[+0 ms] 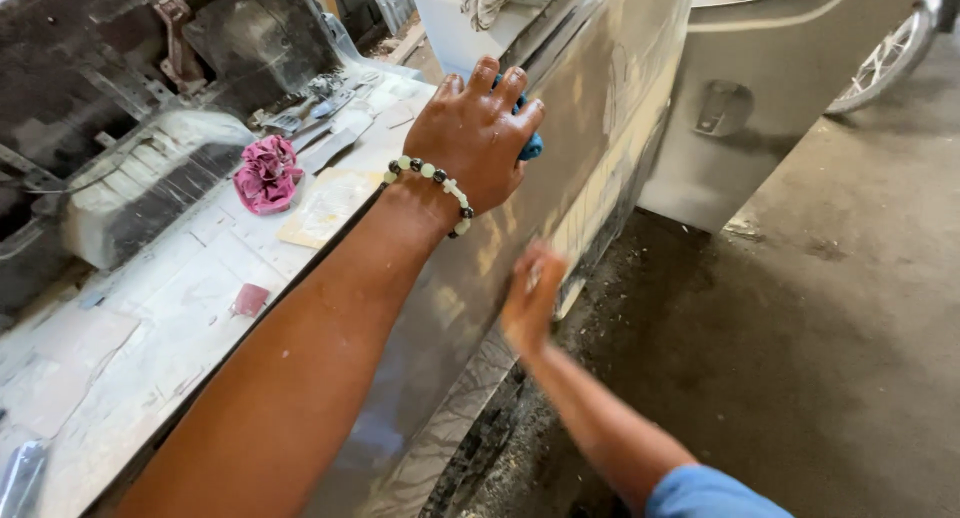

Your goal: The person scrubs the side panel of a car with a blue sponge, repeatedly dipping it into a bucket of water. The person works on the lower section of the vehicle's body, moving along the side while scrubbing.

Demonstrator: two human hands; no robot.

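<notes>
My left hand (475, 138), with a bead bracelet on the wrist, rests on the top edge of a grey, sanded car body panel (600, 128) and grips a blue cloth-like pad (530, 143), mostly hidden under the fingers. My right hand (530, 298) is lower down, pressed against the side of the same panel. It is motion-blurred, and a small pale patch shows at its fingers. Whether it holds something is unclear.
A crumpled pink rag (267, 173), a tan sheet (325, 206) and a small pink scrap (248, 298) lie on the dusty flat surface on the left. Tools (320, 103) sit further back. A door with a handle recess (722, 108), a wheel (890, 58) and dirty concrete floor (820, 358) are on the right.
</notes>
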